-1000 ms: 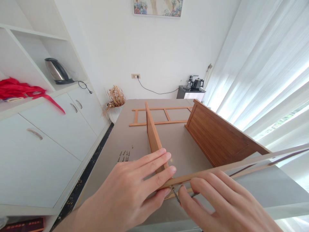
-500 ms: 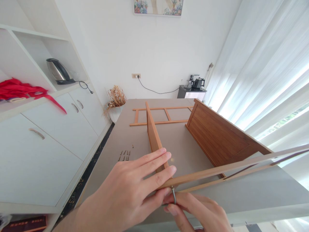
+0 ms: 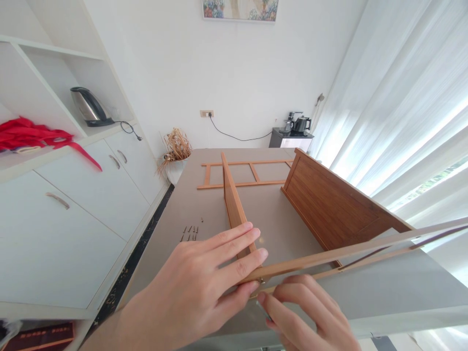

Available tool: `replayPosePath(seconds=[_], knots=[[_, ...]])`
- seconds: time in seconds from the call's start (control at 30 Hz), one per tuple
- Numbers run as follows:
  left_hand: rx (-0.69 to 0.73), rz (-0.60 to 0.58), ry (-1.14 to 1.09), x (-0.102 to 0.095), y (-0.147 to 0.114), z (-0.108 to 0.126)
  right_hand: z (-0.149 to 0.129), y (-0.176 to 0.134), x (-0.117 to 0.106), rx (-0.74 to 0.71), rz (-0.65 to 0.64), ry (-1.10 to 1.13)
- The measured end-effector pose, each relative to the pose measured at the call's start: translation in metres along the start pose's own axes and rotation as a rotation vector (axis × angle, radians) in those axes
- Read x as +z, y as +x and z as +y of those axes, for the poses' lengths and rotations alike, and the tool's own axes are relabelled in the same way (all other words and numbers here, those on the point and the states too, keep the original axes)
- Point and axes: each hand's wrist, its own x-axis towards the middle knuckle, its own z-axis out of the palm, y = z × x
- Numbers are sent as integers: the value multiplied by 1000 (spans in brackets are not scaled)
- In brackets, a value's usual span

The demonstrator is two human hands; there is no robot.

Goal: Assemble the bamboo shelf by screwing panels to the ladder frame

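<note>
The right hand [image 3: 309,312] has shifted right, and the bent metal key [image 3: 262,308], earlier against the screw [image 3: 262,281], is now apart from it. Thumb and fingers pinch the key, mostly hidden. The left hand [image 3: 199,280], fingers extended, clamps the near corner where the left wooden panel [image 3: 235,204] meets the near wooden frame [image 3: 310,262] on the desk [image 3: 270,222]. Loose screws [image 3: 189,234] lie left.

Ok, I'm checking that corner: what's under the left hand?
The left hand lies across the near end of the upright wooden panel. Hidden: part of the corner by the wooden rail, and the tabletop beneath the palm.
</note>
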Motion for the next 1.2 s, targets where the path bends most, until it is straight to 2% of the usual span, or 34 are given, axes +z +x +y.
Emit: replayPosePath(seconds=[0.07, 0.17, 0.23, 0.37, 0.57, 0.9, 1.03, 1.2], knots=[[-2, 2, -2, 0, 0, 1, 2, 5, -13, -3, -24, -112], [2, 12, -1, -1, 1, 2, 3, 11, -29, -47, -184, -193], [2, 10, 1, 0, 1, 2, 4, 15, -34, -75, -210, -226], [9, 12, 16, 0, 1, 1, 7, 19, -37, -110, -190, -271], [9, 18, 31, -1, 2, 1, 9, 21, -41, -130, -333, -273], [1, 18, 6, 0, 0, 1, 4, 28, -44, -162, -344, -335], [9, 26, 12, 0, 0, 2, 3, 21, -35, -118, -260, -237], [5, 23, 12, 1, 0, 1, 5, 6, -12, 58, -213, 90]])
